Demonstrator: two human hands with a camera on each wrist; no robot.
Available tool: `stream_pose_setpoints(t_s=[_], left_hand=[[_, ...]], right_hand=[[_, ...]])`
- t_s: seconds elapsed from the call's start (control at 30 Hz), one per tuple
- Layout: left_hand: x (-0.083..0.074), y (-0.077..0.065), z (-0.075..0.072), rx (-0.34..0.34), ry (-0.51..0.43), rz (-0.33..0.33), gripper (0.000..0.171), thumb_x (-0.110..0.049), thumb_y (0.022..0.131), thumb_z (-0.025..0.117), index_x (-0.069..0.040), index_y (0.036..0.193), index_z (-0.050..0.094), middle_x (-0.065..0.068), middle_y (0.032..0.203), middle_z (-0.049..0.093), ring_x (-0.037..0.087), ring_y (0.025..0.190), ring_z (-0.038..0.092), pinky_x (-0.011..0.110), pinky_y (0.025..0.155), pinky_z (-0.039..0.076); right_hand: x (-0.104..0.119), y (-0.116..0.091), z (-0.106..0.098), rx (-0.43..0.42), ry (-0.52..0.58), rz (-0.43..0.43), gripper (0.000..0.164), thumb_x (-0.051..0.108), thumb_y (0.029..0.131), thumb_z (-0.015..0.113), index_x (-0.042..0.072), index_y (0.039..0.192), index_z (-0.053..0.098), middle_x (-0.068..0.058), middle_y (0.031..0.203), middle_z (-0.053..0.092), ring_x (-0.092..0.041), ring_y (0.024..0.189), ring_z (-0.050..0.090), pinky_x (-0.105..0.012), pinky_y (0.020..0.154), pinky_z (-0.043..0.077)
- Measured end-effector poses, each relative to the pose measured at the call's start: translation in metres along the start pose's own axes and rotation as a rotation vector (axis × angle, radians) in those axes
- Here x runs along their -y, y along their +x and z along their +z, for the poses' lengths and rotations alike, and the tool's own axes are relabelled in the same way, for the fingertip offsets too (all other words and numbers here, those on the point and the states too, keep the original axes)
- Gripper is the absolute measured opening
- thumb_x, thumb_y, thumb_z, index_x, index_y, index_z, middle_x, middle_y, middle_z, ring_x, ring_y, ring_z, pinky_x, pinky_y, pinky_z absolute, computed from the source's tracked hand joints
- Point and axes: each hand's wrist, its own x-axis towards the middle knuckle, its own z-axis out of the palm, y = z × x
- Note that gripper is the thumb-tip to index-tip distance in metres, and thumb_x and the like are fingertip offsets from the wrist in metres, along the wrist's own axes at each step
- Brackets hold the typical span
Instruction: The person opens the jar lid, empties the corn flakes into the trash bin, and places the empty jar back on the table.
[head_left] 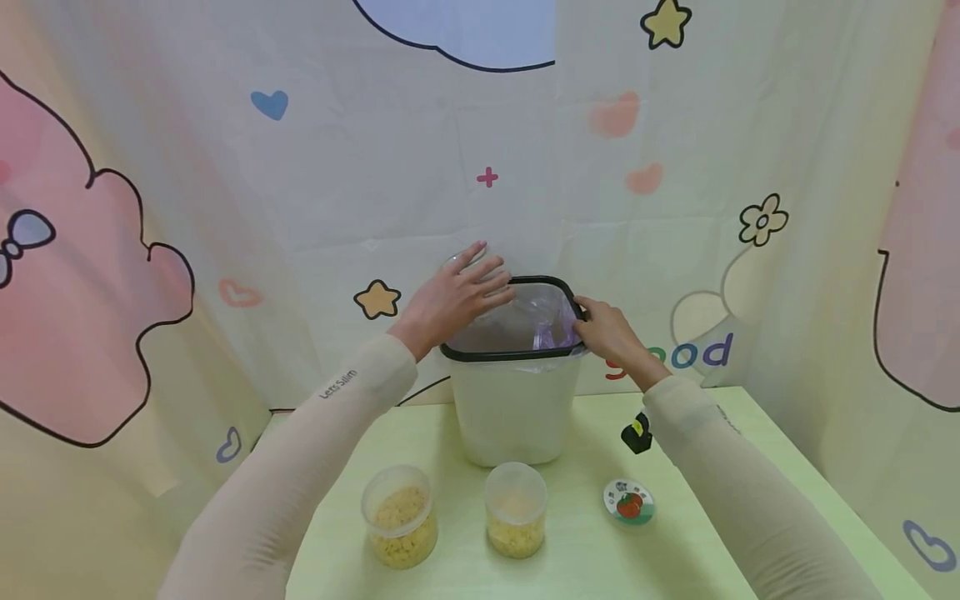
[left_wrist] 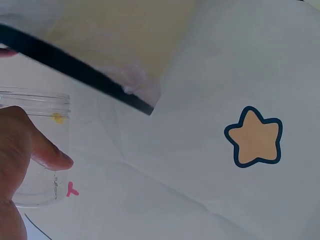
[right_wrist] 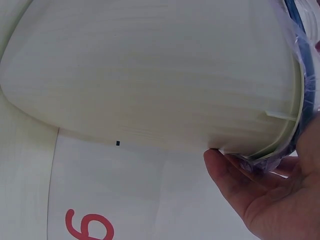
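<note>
A clear plastic jar (left_wrist: 42, 185) is held by my left hand (head_left: 468, 292), its thumb lying along the side in the left wrist view. Its threaded mouth points toward the rim of a white trash bin (head_left: 517, 408). A yellow bit sticks inside the jar near the mouth. In the head view the hand hides most of it. My right hand (head_left: 606, 329) grips the bin's black rim (head_left: 525, 354) at the right corner, with the thumb against the outer wall in the right wrist view. A thin clear-purple bag (head_left: 551, 321) lines the bin and folds over the rim.
Nearer on the pale table (head_left: 450, 433) stand two clear tubs of yellowish crumbs, a left tub (head_left: 405, 533) and a middle tub (head_left: 516, 525). A round lid with a tomato picture (head_left: 628, 504) and a small black object (head_left: 637, 433) lie right. A printed curtain (head_left: 337, 183) hangs behind.
</note>
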Motion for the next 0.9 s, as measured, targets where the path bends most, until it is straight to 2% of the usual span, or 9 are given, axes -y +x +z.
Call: stream_pose_setpoints(t_s=[0.13, 0.37, 0.67, 0.9], left_hand=[[0.003, -0.001, -0.001, -0.007, -0.006, -0.040, 0.097, -0.022, 0.082, 0.080, -0.031, 0.156, 0.019, -0.002, 0.163, 0.024, 0.023, 0.152, 0.018, 0.051, 0.125, -0.001], [-0.003, -0.003, 0.002, 0.003, -0.036, 0.003, 0.093, -0.017, 0.086, 0.076, -0.031, 0.157, 0.017, -0.002, 0.163, 0.023, 0.022, 0.153, 0.018, 0.050, 0.125, 0.001], [-0.004, -0.007, 0.004, -0.019, -0.104, -0.036, 0.096, -0.025, 0.081, 0.080, -0.030, 0.156, 0.020, 0.000, 0.161, 0.027, 0.024, 0.151, 0.021, 0.049, 0.126, 0.002], [-0.004, -0.012, 0.006, -0.033, -0.180, -0.061, 0.096, -0.026, 0.078, 0.082, -0.027, 0.155, 0.026, 0.002, 0.159, 0.031, 0.026, 0.149, 0.025, 0.048, 0.126, 0.004]], right_hand=[[0.000, 0.000, -0.001, -0.010, -0.003, -0.011, 0.058, 0.014, 0.095, 0.043, -0.001, 0.150, 0.034, -0.028, 0.141, 0.051, -0.035, 0.109, 0.053, -0.045, 0.091, 0.045], [0.000, 0.000, -0.002, -0.010, 0.003, -0.007, 0.059, 0.013, 0.094, 0.044, -0.001, 0.150, 0.034, -0.028, 0.140, 0.052, -0.036, 0.116, 0.054, -0.048, 0.098, 0.045], [0.000, 0.000, -0.002, 0.001, 0.003, -0.006, 0.058, 0.013, 0.096, 0.043, -0.001, 0.151, 0.033, -0.028, 0.140, 0.052, -0.034, 0.109, 0.054, -0.044, 0.091, 0.045], [-0.001, -0.001, -0.001, 0.012, 0.001, -0.016, 0.057, 0.014, 0.097, 0.043, -0.001, 0.151, 0.032, -0.029, 0.141, 0.051, -0.037, 0.117, 0.055, -0.047, 0.097, 0.045]])
